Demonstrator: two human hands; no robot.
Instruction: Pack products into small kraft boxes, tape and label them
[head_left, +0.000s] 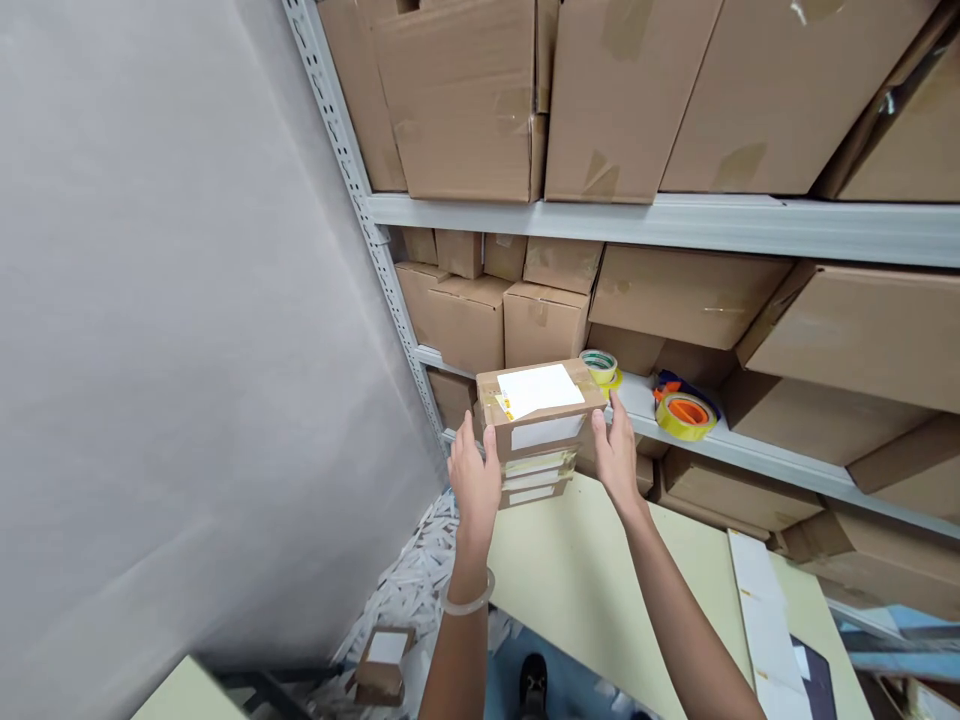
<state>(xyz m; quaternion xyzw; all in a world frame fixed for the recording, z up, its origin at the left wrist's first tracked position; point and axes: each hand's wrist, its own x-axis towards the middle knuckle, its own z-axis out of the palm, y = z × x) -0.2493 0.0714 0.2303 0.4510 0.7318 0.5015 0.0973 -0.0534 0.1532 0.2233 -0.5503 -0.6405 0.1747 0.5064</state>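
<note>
A small cardboard box [541, 405] with a white label on top sits atop a stack of similar labelled boxes [534, 480] at the far end of a pale yellow table [585, 580]. My left hand [474, 478] presses against the top box's left side, fingers curled around its edge. My right hand [616, 452] grips the box's right side. The box is held between both hands.
Grey metal shelving [675, 222] packed with large cardboard boxes rises ahead. Tape rolls [600, 366] and a yellow-orange tape roll [686, 414] lie on a shelf. A grey wall [172, 330] stands left. Paper strips [412, 590] and a small box [382, 662] litter the floor.
</note>
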